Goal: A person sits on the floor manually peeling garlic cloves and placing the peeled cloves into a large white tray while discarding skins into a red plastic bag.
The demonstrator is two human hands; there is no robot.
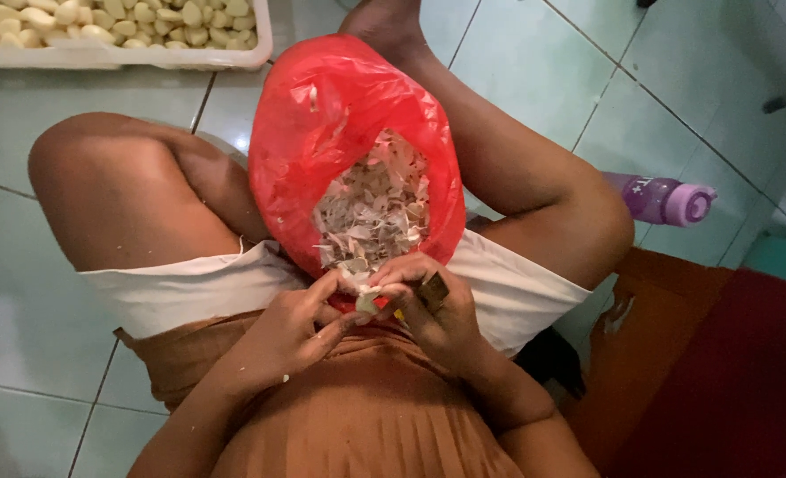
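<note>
Pale green tiled floor (21, 354). Left hand (291, 332) and right hand (428, 305), fingers pinching garlic clove (368, 299) over red bag (322, 133) of peelings. Risk: small knife (433, 288) may slip, nicking fingertips.

Single head cam, steep downward, close over lap w/ red bag (322, 115), tiled floor (21, 354).

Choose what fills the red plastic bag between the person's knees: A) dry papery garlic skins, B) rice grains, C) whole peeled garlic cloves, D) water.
A: the red plastic bag holds pale, flaky skins, while peeled cloves sit in the white tray.
</note>
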